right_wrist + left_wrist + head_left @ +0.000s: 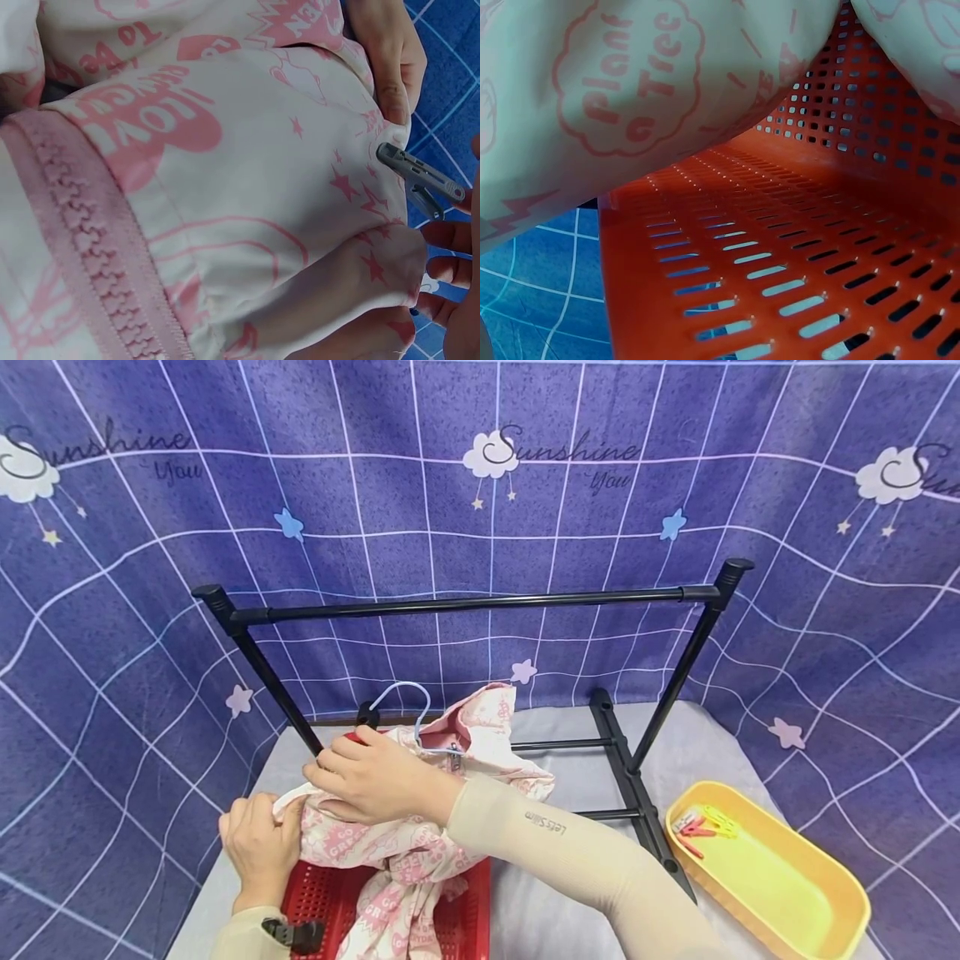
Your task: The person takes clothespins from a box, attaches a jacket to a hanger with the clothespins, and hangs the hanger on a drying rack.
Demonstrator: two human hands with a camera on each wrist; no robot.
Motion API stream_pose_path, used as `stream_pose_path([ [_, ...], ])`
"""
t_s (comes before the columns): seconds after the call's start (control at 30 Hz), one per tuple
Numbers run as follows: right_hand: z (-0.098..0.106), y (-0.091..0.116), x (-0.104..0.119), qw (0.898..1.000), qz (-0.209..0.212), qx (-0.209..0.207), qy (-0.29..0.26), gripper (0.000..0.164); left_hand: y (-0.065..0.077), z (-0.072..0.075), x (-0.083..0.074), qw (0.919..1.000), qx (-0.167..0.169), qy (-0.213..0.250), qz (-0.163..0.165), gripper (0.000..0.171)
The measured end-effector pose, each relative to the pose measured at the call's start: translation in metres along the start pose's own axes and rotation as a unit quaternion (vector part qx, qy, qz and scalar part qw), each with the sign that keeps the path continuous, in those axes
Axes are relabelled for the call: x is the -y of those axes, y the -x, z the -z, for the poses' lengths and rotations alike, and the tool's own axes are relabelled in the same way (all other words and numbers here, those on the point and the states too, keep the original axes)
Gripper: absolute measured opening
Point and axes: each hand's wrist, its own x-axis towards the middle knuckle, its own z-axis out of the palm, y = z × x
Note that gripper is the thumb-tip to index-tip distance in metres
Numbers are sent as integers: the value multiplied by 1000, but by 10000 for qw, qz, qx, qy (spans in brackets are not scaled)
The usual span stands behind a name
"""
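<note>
A white jacket [420, 843] with pink print lies bunched over the red basket [472, 910]; a pink zipper [97, 247] shows in the right wrist view. A pale blue hanger [408, 687] has its hook rising from the neck opening. My left hand [261, 842] grips the jacket's edge at the left. Close beside it, my right hand [375, 777] holds the fabric, fingers bent over it. A grey clothespin [420, 176] sits at the fabric's edge, close to my right fingers; whether they touch it, I cannot tell. Another grey clip [455, 756] is by the neck.
A black rack [480, 604] stands behind the jacket, its crossbar above it and its foot bars on the pale surface. On the right, a yellow tray [787, 893] holds several coloured clothespins [697, 831]. Purple gridded cloth [570, 543] hangs around the back and sides.
</note>
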Motion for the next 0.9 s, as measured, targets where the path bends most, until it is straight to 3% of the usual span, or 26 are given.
stream_pose_path([
  [0.9, 6, 23, 6, 9972, 602, -319, -320, 47, 3, 2, 1, 9999, 101, -49, 121, 68],
])
